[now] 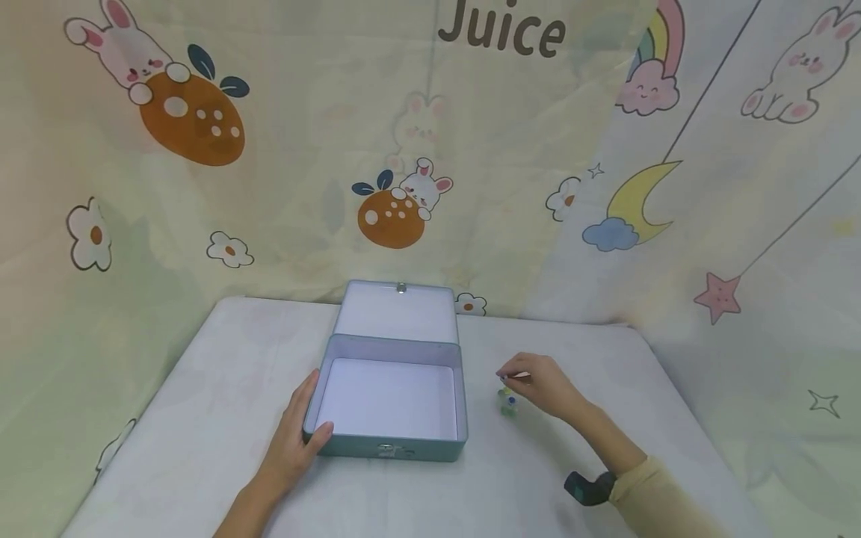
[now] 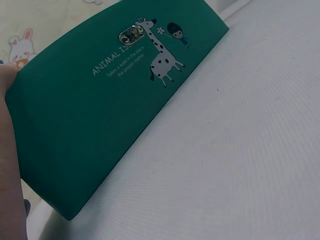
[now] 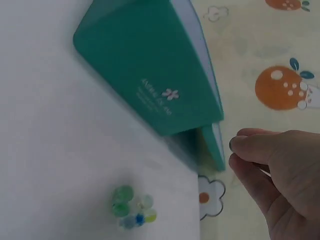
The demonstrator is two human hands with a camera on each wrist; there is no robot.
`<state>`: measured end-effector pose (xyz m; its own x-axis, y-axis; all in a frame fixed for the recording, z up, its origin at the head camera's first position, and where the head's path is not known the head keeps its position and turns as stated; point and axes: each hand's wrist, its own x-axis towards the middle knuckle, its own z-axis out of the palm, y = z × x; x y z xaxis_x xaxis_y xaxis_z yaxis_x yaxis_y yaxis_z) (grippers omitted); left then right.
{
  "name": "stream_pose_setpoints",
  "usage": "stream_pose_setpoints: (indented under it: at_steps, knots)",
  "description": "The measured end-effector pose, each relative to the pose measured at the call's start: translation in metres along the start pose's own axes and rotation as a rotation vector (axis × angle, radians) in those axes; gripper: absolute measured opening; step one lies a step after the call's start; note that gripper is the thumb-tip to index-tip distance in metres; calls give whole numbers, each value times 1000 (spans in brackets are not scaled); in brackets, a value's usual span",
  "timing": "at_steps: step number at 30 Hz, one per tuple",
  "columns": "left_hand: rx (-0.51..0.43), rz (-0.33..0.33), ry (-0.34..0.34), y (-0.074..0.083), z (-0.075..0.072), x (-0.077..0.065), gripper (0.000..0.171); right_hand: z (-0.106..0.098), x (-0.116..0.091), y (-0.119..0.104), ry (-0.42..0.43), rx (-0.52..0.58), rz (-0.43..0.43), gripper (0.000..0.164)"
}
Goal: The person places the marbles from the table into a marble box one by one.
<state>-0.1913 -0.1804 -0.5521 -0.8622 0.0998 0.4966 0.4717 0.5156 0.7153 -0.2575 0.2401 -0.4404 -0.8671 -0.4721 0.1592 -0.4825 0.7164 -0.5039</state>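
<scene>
Right of the open green tin box (image 1: pixel 356 447), the right hand (image 1: pixel 541 382) has a narrow pinch grip on an apparent small marble (image 1: pixel 503 376), above glass marbles (image 3: pixel 122 194) on the tabletop (image 1: pixel 498 493); the left hand (image 1: pixel 296 432) clasps the box. Picking seems underway; next likely calls for a steady carry boxward.

1. Left hand (image 1: pixel 294 433), lower left of centre: gripping, thumb spread from fingers.
2. Right hand (image 1: pixel 541 385), right of centre: fingertips pinched, apparently on something tiny.
3. Right forearm (image 1: pixel 608 437): slants toward lower right.

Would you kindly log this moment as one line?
left hand: holds green box | right hand: pinches tiny object, unclear | lid: open | marbles: clustered on white table, right of box
</scene>
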Motion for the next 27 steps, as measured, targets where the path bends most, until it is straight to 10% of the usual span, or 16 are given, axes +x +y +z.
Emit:
stream_pose_setpoints:
  at_steps: [9, 27]
  knots:
    - [4, -1, -1, 1, -2, -1, 78, -3, 63, -65, -235, -68, -214, 16]
    - [37, -4, -2, -2, -3, 0, 79, 87, 150, -119, -655, -241, -477, 15]
